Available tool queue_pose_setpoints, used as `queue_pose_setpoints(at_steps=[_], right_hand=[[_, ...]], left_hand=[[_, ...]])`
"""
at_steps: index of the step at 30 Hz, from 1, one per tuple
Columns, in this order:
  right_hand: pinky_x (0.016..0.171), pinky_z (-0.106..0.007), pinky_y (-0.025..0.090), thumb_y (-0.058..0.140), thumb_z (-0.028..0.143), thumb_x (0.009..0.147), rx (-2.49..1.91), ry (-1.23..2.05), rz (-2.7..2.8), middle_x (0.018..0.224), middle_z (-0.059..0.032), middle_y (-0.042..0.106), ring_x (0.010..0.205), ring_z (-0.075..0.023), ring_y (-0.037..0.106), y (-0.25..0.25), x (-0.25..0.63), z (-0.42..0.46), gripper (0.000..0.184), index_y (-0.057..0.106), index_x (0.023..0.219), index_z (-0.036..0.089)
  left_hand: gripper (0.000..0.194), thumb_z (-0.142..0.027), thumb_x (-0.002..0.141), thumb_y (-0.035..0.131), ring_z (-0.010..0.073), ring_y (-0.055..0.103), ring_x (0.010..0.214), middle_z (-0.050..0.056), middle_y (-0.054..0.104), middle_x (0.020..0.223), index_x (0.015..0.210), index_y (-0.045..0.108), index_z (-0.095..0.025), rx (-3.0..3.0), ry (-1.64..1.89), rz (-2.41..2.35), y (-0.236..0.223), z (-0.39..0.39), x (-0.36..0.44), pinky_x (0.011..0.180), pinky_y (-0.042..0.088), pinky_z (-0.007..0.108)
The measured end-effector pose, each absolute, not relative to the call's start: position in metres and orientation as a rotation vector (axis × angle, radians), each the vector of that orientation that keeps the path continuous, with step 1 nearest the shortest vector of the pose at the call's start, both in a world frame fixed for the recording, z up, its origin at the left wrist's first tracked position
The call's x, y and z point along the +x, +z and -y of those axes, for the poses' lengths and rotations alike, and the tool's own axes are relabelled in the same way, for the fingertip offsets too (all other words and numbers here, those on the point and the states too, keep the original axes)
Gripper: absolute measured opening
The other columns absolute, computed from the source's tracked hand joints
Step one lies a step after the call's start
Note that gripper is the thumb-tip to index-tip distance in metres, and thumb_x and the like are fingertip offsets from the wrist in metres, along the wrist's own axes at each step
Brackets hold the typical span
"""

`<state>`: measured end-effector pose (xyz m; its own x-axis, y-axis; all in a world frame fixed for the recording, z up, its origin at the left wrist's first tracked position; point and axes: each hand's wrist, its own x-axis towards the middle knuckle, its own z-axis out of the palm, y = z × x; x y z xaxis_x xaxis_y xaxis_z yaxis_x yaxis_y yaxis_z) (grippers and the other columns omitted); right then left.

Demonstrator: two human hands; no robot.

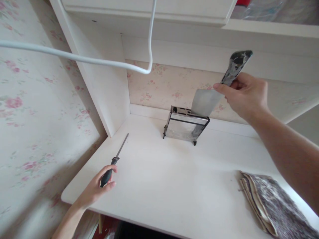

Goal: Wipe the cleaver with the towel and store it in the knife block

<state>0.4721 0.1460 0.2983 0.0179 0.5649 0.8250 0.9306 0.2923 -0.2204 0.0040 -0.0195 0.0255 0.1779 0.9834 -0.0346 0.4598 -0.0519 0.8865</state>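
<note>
My right hand (245, 93) grips the black, worn handle of a cleaver (205, 101) between thumb and fingers. The cleaver's broad blade points down at the slotted top of a knife block (185, 127) with clear sides and a metal frame. Part of the blade seems to show through the block's right side. On the left, my left hand (98, 186) curls around the black handle of a sharpening steel (122, 146). Its thin rod points away from me, along the white tabletop.
The block stands on a white table (159, 186) near the wall. A folded brown furry cloth (276, 202) lies at the right. A white cable (104, 61) crosses in front, high up. White cabinets (144, 16) overhang the table, and a side panel (89, 66) stands left.
</note>
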Motion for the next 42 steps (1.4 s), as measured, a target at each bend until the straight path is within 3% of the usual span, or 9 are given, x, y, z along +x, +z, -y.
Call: queue_pose_setpoints(at_steps=[4, 7, 11, 16, 20, 29, 42], right_hand=[[0.053, -0.019, 0.037, 0.067, 0.045, 0.083, -1.132, -0.744, 1.766, 0.061, 0.0004, 0.061, 0.053, -0.0072, 0.051, 0.274, 0.444, -0.108, 0.030, 0.067, 0.083, 0.015], [0.052, -0.022, 0.035, 0.067, 0.029, 0.084, -0.694, -1.085, 2.031, 0.054, 0.0051, 0.055, 0.049, -0.0075, 0.048, 0.253, 0.426, -0.095, 0.010, 0.065, 0.088, 0.019], [0.049, -0.027, 0.027, 0.069, 0.017, 0.082, -0.247, -1.295, 2.254, 0.051, 0.0087, 0.045, 0.047, -0.0069, 0.036, 0.221, 0.392, -0.086, 0.011, 0.062, 0.091, 0.019], [0.048, -0.029, 0.021, 0.068, 0.012, 0.082, -0.178, -1.074, 2.217, 0.052, 0.0094, 0.040, 0.047, -0.0073, 0.032, 0.168, 0.339, -0.075, 0.014, 0.056, 0.081, 0.019], [0.048, -0.031, 0.018, 0.057, 0.010, 0.089, -0.283, -0.849, 2.318, 0.054, 0.0077, 0.042, 0.048, -0.0081, 0.034, 0.121, 0.310, -0.074, 0.013, 0.053, 0.083, 0.021], [0.050, -0.030, 0.019, 0.042, 0.011, 0.096, -0.380, -0.550, 2.600, 0.060, 0.0042, 0.051, 0.052, -0.0099, 0.041, 0.039, 0.272, -0.066, 0.018, 0.055, 0.091, 0.022], [0.050, -0.030, 0.016, 0.047, 0.014, 0.094, -0.330, -0.485, 2.529, 0.061, 0.0054, 0.054, 0.049, -0.0095, 0.044, 0.010, 0.247, -0.046, 0.014, 0.051, 0.082, 0.022]], left_hand=[[0.036, -0.050, 0.086, 0.056, 0.0177, 0.059, 0.090, 0.002, 0.061, 0.101, 0.111, 0.057, -0.025, 1.714, 0.659, -1.448, 0.031, 0.017, 0.001, 0.080, 0.046, 0.025], [0.029, -0.048, 0.092, 0.046, 0.0179, 0.061, 0.097, 0.001, 0.064, 0.101, 0.102, 0.061, -0.025, 1.800, 0.596, -1.522, 0.038, 0.015, 0.009, 0.086, 0.045, 0.024], [0.026, -0.044, 0.093, 0.043, 0.0179, 0.065, 0.092, 0.002, 0.065, 0.100, 0.098, 0.062, -0.027, 2.022, 0.511, -1.643, 0.040, 0.017, 0.020, 0.088, 0.046, 0.027], [0.030, -0.037, 0.095, 0.035, 0.0175, 0.068, 0.074, 0.001, 0.067, 0.099, 0.103, 0.063, -0.030, 2.143, 0.323, -1.897, 0.035, 0.024, 0.017, 0.071, 0.049, 0.028], [0.036, -0.039, 0.096, 0.033, 0.0208, 0.069, 0.072, 0.001, 0.070, 0.097, 0.112, 0.064, -0.034, 2.214, 0.154, -2.033, 0.032, 0.027, 0.006, 0.063, 0.047, 0.030], [0.042, -0.047, 0.094, 0.038, 0.0239, 0.072, 0.085, 0.000, 0.072, 0.113, 0.133, 0.055, -0.042, 2.217, 0.178, -2.031, 0.029, 0.026, -0.017, 0.071, 0.052, 0.031], [0.045, -0.055, 0.093, 0.040, 0.0229, 0.072, 0.091, 0.002, 0.069, 0.118, 0.132, 0.056, -0.041, 2.184, 0.230, -2.080, 0.026, 0.023, -0.020, 0.076, 0.055, 0.028]])
